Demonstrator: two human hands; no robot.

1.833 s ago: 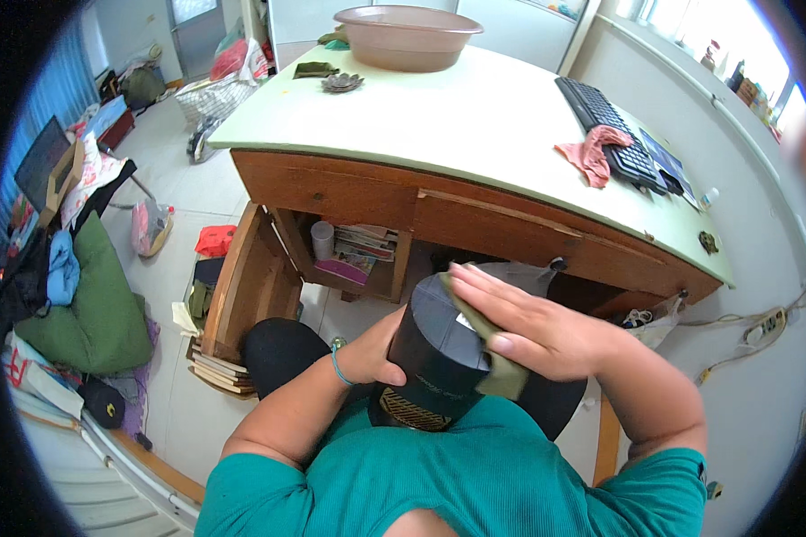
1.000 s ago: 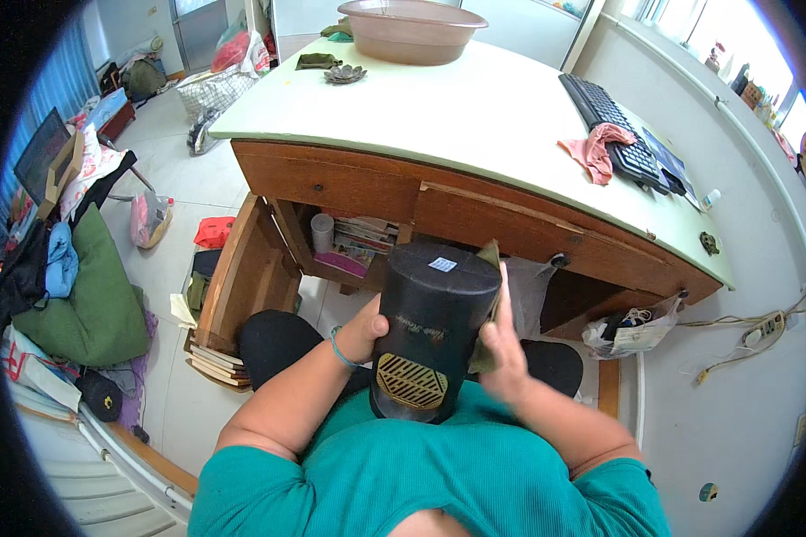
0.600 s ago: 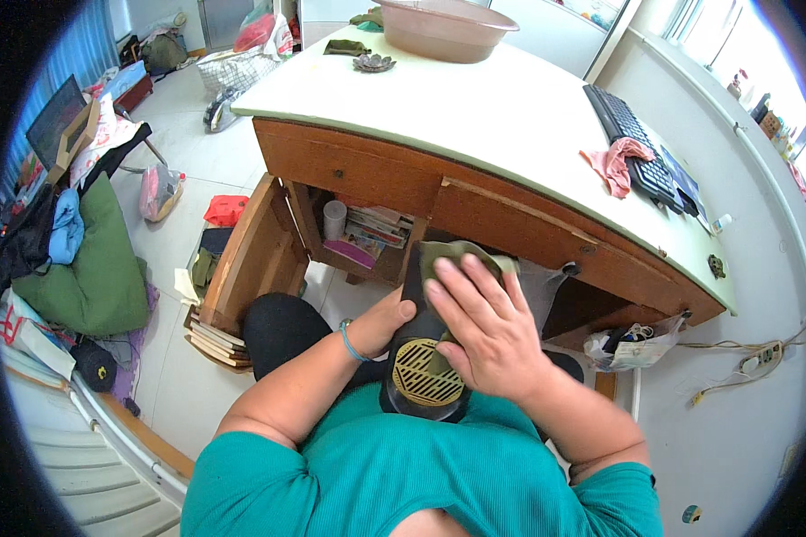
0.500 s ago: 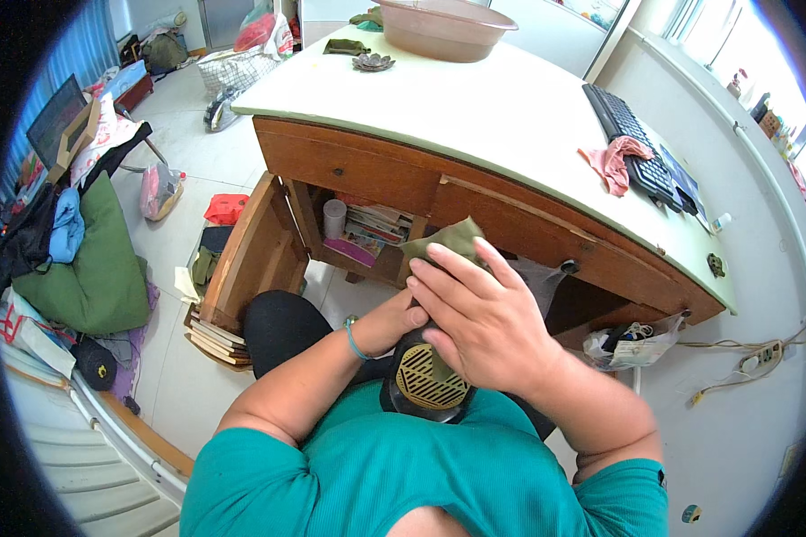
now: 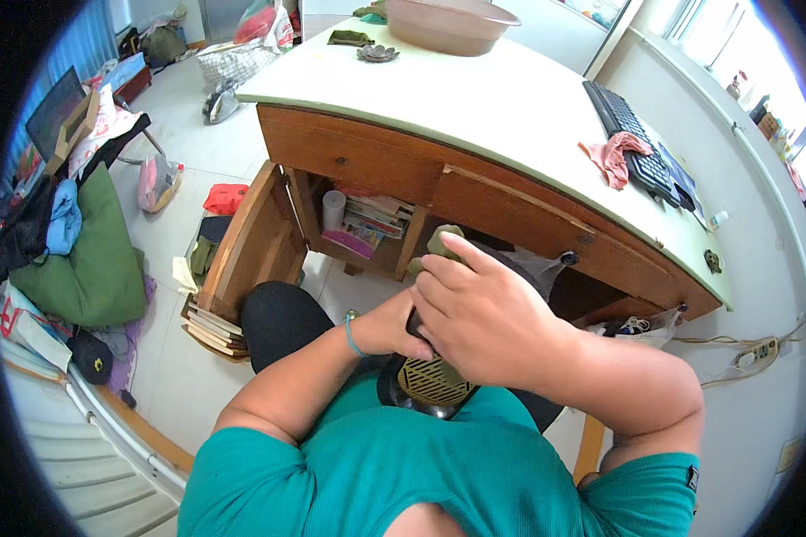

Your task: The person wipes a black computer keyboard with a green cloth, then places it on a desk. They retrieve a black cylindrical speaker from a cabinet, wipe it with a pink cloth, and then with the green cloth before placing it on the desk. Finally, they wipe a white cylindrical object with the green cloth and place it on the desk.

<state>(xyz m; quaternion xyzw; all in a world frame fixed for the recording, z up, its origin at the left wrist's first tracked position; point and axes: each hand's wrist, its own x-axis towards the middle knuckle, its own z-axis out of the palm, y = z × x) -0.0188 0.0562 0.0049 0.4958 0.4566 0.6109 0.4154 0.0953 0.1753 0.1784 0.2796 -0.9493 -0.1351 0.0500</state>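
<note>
Moved right grip (image 5: pixel 470 309) leftward to beside left grip (image 5: pixel 392 328), curled on cloth (image 5: pixel 438 242) beneath; clasped left grip onto canister (image 5: pixel 434 380).

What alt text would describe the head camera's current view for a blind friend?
Someone's left hand steadies a black canister with a gold panel while their right hand holds a green cloth against it. Beyond stands a wooden desk with a basin and keyboard on its pale top.
</note>
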